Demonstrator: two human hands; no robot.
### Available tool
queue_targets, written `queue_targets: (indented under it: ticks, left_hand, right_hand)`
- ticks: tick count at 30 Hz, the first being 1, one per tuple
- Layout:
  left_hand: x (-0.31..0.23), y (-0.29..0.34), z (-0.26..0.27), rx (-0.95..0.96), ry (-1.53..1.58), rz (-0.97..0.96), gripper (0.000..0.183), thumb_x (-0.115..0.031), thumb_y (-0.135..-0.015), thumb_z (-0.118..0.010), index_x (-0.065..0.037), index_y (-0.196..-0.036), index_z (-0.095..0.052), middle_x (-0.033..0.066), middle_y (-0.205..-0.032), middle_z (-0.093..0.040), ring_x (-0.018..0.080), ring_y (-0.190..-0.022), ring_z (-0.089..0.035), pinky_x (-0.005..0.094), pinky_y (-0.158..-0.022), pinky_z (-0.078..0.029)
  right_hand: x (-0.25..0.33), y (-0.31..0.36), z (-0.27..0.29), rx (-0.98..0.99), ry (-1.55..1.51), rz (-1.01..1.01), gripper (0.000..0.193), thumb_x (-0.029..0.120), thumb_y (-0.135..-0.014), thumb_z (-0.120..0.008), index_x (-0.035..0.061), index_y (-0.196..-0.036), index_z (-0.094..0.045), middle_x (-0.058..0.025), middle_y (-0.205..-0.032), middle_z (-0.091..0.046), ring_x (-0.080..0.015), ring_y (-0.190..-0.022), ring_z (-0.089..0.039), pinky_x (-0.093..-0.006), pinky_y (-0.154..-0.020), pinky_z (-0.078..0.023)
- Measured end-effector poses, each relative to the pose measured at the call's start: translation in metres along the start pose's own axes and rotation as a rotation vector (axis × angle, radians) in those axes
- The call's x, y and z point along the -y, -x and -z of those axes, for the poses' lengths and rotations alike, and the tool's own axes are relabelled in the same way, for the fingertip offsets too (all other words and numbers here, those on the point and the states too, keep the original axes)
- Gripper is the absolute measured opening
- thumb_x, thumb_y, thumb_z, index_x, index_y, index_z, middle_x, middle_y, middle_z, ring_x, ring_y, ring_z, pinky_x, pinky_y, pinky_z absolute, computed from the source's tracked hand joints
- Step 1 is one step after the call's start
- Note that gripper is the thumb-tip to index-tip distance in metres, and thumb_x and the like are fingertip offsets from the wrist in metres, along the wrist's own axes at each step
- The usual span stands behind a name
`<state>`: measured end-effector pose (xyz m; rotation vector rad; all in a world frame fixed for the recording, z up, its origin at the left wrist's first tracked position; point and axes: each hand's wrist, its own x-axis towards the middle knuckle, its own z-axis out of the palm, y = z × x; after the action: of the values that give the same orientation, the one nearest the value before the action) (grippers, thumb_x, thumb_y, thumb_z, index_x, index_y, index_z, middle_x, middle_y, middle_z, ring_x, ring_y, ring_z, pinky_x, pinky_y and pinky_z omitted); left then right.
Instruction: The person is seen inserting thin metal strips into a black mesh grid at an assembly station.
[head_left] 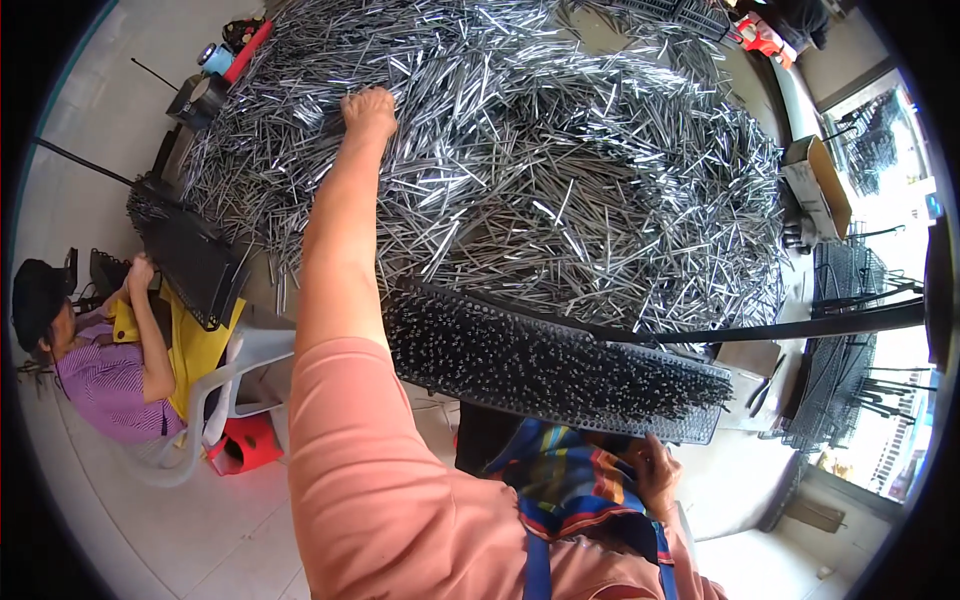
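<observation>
Black bar (800, 326) stretched across 3 o'clock | brown box (820, 188) seen at 2, co-worker (115, 385) at 9 | black tray (700, 430) at 4, packed with upright pieces (540, 360) | bench (602, 32) exposed at 1 | loose strips (560, 180) at 12, reached by curled left hand (368, 112) at 11 | right hand (657, 476) bent near tray edge; both grips cannot be told

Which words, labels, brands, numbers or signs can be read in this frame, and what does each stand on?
No text can be read in this view.
Metal strips: no lettering visible.
Perforated tray: no lettering visible.
Blue container, upper left: any print is too small to read.
Red object, lower left: no lettering visible.
</observation>
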<state>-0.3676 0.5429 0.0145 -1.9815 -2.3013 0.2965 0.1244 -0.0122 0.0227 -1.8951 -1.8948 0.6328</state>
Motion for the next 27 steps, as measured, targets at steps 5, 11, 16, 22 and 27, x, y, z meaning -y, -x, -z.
queue_targets:
  ticks: [5, 11, 16, 22, 27]
  left_hand:
    - [-0.008, -0.009, 0.000, 0.156, 0.065, 0.037, 0.034, -0.018, -0.084, -0.066, -0.010, -0.116, -0.068, 0.0126, -0.131, -0.059, 0.0328, -0.120, -0.058, 0.0446, -0.094, -0.051]
    - [-0.020, 0.003, 0.005, 0.097, 0.147, 0.213, 0.040, -0.016, -0.086, -0.062, -0.007, -0.125, -0.062, 0.0182, -0.136, -0.054, 0.0347, -0.124, -0.054, 0.0444, -0.099, -0.048]
    - [-0.006, -0.005, -0.022, -0.004, 0.034, -0.017, 0.031, -0.016, -0.091, -0.058, -0.003, -0.118, -0.062, 0.0166, -0.121, -0.064, 0.0346, -0.114, -0.061, 0.0535, -0.087, -0.052]
    - [-0.004, 0.003, -0.023, -0.037, -0.070, 0.026, 0.026, -0.013, -0.092, -0.057, -0.001, -0.114, -0.061, 0.0174, -0.112, -0.068, 0.0332, -0.104, -0.067, 0.0443, -0.082, -0.056]
    - [0.018, 0.037, 0.018, -0.279, 0.084, -0.004, 0.019, -0.007, -0.085, -0.061, 0.001, -0.102, -0.060, 0.0209, -0.099, -0.069, 0.0336, -0.096, -0.069, 0.0427, -0.078, -0.058]
  right_hand:
    - [0.010, -0.005, -0.003, 0.006, -0.009, -0.052, 0.037, -0.001, -0.082, -0.066, 0.0021, -0.118, -0.059, -0.0143, -0.090, -0.069, -0.0300, -0.077, -0.069, -0.0367, -0.067, -0.055]
    - [-0.005, 0.001, -0.008, 0.008, -0.094, -0.161, 0.033, 0.002, -0.081, -0.066, 0.0030, -0.114, -0.062, -0.0137, -0.090, -0.071, -0.0265, -0.080, -0.071, -0.0344, -0.072, -0.055]
    - [-0.005, 0.001, -0.008, 0.008, -0.136, -0.187, 0.034, 0.001, -0.081, -0.065, 0.0034, -0.115, -0.062, -0.0139, -0.092, -0.071, -0.0267, -0.082, -0.071, -0.0343, -0.073, -0.055]
    - [-0.002, 0.002, -0.003, -0.024, -0.093, -0.098, 0.029, -0.002, -0.077, -0.069, 0.0024, -0.105, -0.064, -0.0139, -0.086, -0.069, -0.0284, -0.074, -0.069, -0.0339, -0.062, -0.054]
    - [-0.008, 0.006, 0.020, -0.080, -0.064, -0.034, 0.018, -0.001, -0.079, -0.067, 0.0026, -0.097, -0.067, -0.0135, -0.080, -0.068, -0.0300, -0.069, -0.067, -0.0356, -0.062, -0.052]
